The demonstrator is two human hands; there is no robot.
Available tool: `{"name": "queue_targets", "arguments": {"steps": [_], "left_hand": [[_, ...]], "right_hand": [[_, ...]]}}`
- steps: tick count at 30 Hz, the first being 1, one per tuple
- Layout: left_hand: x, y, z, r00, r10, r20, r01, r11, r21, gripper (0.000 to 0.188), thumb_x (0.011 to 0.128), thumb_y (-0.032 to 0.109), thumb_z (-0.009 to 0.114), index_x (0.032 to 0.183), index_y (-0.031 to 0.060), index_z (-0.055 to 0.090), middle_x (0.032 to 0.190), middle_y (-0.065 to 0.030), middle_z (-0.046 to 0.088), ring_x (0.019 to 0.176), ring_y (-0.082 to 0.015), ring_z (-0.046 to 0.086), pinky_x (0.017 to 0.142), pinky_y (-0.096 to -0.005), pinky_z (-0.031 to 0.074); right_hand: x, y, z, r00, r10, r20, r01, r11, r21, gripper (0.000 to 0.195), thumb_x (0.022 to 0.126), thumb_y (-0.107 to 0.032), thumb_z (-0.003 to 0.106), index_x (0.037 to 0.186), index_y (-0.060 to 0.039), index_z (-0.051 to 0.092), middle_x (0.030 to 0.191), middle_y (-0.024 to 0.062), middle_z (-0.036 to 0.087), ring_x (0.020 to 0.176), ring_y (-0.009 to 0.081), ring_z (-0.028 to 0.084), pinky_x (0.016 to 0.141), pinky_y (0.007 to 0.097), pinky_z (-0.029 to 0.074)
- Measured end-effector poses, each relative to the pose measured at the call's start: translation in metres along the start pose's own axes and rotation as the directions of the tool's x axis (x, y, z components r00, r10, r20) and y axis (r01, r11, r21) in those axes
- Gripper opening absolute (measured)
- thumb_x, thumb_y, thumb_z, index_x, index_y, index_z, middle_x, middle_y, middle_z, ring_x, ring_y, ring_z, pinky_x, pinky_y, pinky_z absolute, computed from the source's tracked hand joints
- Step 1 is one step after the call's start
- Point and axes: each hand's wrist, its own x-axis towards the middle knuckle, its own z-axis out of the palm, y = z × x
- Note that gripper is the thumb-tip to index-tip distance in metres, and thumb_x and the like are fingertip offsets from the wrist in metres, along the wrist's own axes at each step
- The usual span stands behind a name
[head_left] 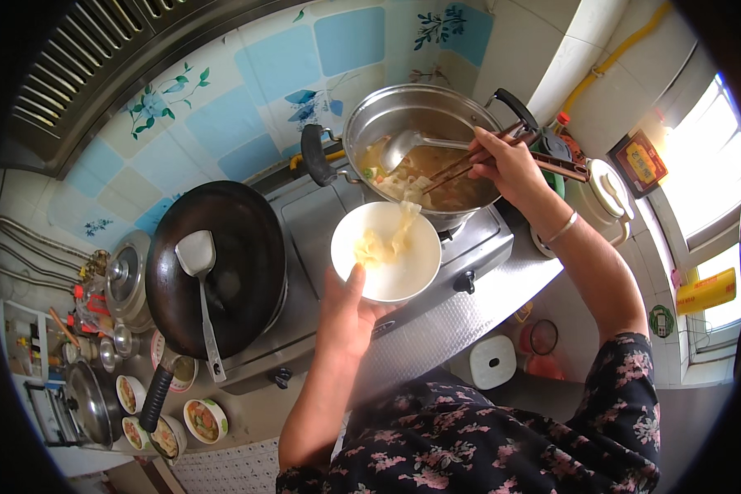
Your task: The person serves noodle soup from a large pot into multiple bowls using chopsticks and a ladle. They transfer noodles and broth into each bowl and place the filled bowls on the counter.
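My left hand (353,315) holds a white bowl (407,278) by its near side, just in front of the pot's rim. Pale noodles or dough sheets (376,248) lie in the bowl, and a strip hangs over its far edge towards the pot. My right hand (506,163) grips brown chopsticks (454,174), whose tips are at pale pieces in the soup (463,194). The soup, with bits of vegetable, is in a two-handled steel pot (395,99) on the stove. A metal ladle (401,151) rests in the pot, its handle running under my right hand.
A black wok (247,228) with a metal spatula (196,253) sits on the left burner of the gas stove (305,247). Several bowls of food (205,421) and a lidded pan (86,401) stand at lower left. A cream lidded jug (599,191) stands right of the pot.
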Motion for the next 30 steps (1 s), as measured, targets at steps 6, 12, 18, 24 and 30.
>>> {"name": "queue_targets", "arguments": {"steps": [6, 12, 18, 24, 30], "left_hand": [[0.000, 0.004, 0.003, 1.000, 0.007, 0.017, -0.007, 1.000, -0.028, 0.063, 0.085, 0.035, 0.065, 0.129, 0.0073, 0.030, 0.125, -0.0181, 0.047, 0.106, -0.0349, 0.058, 0.074, -0.0494, 0.055], [0.000, 0.003, 0.004, 1.000, 0.000, 0.001, 0.000, 0.999, 0.045, 0.067, 0.085, 0.045, 0.061, 0.134, 0.0075, 0.033, 0.128, -0.0175, 0.048, 0.109, -0.0352, 0.056, 0.079, -0.0515, 0.054], [0.000, 0.004, 0.001, 0.999, 0.010, 0.039, -0.012, 0.999, 0.049, 0.066, 0.086, 0.044, 0.061, 0.132, 0.0049, 0.035, 0.126, -0.0183, 0.050, 0.108, -0.0352, 0.057, 0.079, -0.0511, 0.054], [0.000, 0.005, 0.002, 1.000, -0.027, 0.016, 0.026, 1.000, 0.014, 0.060, 0.086, 0.040, 0.062, 0.129, 0.0076, 0.034, 0.125, -0.0174, 0.049, 0.105, -0.0347, 0.057, 0.076, -0.0495, 0.055], [0.001, 0.008, 0.001, 1.000, -0.003, 0.016, 0.002, 1.000, 0.027, 0.059, 0.086, 0.044, 0.061, 0.125, 0.0083, 0.035, 0.125, -0.0167, 0.048, 0.105, -0.0336, 0.058, 0.073, -0.0472, 0.057]], "right_hand": [[-0.037, 0.013, -0.027, 0.994, -0.083, -0.070, 0.098, 0.967, 0.237, 0.026, 0.090, -0.023, 0.060, 0.084, 0.0021, 0.058, 0.068, 0.0094, 0.058, 0.053, 0.0159, 0.058, 0.052, 0.0257, 0.054], [-0.052, 0.046, -0.043, 0.988, -0.007, -0.153, 0.077, 0.887, 0.455, 0.026, 0.092, -0.022, 0.057, 0.086, 0.0034, 0.059, 0.070, 0.0097, 0.062, 0.051, 0.0151, 0.060, 0.048, 0.0205, 0.053], [-0.057, 0.053, -0.032, 0.980, 0.026, -0.195, 0.085, 0.837, 0.540, 0.028, 0.092, -0.024, 0.057, 0.080, 0.0007, 0.059, 0.061, 0.0057, 0.059, 0.049, 0.0147, 0.060, 0.042, 0.0159, 0.050], [-0.056, 0.047, -0.034, 0.976, -0.031, -0.216, 0.151, 0.812, 0.565, 0.026, 0.092, -0.020, 0.057, 0.080, 0.0029, 0.059, 0.066, 0.0086, 0.061, 0.049, 0.0147, 0.060, 0.044, 0.0183, 0.051], [-0.080, -0.001, -0.015, 0.973, -0.187, -0.136, 0.230, 0.858, 0.460, 0.025, 0.092, -0.022, 0.057, 0.081, 0.0012, 0.058, 0.063, 0.0078, 0.061, 0.048, 0.0150, 0.060, 0.049, 0.0257, 0.054]]}}
